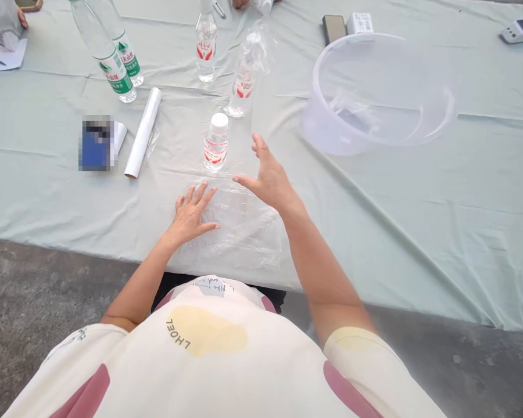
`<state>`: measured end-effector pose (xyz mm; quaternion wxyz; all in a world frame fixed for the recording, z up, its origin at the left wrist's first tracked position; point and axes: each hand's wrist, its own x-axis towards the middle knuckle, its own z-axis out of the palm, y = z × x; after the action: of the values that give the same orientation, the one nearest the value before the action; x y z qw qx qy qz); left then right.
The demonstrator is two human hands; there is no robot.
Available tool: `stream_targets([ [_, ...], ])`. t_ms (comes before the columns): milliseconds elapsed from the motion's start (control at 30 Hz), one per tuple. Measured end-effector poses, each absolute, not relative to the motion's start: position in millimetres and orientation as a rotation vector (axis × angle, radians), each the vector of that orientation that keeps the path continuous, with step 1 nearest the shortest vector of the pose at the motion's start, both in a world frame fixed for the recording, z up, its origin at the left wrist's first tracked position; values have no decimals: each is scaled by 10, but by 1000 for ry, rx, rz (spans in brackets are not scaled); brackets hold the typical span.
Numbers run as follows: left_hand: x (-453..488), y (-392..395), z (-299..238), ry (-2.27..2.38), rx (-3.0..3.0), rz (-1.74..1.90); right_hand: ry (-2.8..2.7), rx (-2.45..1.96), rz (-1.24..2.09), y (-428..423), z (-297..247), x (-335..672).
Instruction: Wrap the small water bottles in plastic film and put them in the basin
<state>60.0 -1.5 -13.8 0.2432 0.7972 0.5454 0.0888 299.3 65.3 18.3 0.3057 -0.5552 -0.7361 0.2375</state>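
Observation:
My left hand [194, 215] lies with its fingers spread over a sheet of clear plastic film [248, 232], spread out wrinkled along the table's near edge. Beyond the film stands a small water bottle [216, 145], upright, with a white cap and a red-and-white label. My right hand [270, 177] is raised to the right of this bottle, thumb and fingers apart, holding nothing and not touching it. Just behind is a second bottle [243, 84] with the same kind of label, and clear plastic around its top.
A white roll [143, 133] lies left, beside a blurred blue item [96, 144]. Two green-labelled bottles [115, 72] and another red-labelled bottle [206, 49] stand farther back. At right sits a translucent tub [331, 130] with crumpled plastic inside. Another person's hand [240, 3] shows at the far edge.

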Motion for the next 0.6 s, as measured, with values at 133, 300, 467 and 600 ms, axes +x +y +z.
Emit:
stream_targets([
  [133, 474, 19, -195, 1371, 2045, 660, -1876, -1389, 772, 1249, -21, 2349],
  [300, 317, -37, -178, 1592, 1761, 1022, -1538, -1466, 815, 1209, 95, 2343],
  [467, 136, -316, -180, 1990, 1687, 767, -1302, -1396, 1185, 398, 484, 2560],
  [600, 178, -597, -214, 2032, 1835, 446, -1384, -1688, 1399, -53, 353, 2470],
])
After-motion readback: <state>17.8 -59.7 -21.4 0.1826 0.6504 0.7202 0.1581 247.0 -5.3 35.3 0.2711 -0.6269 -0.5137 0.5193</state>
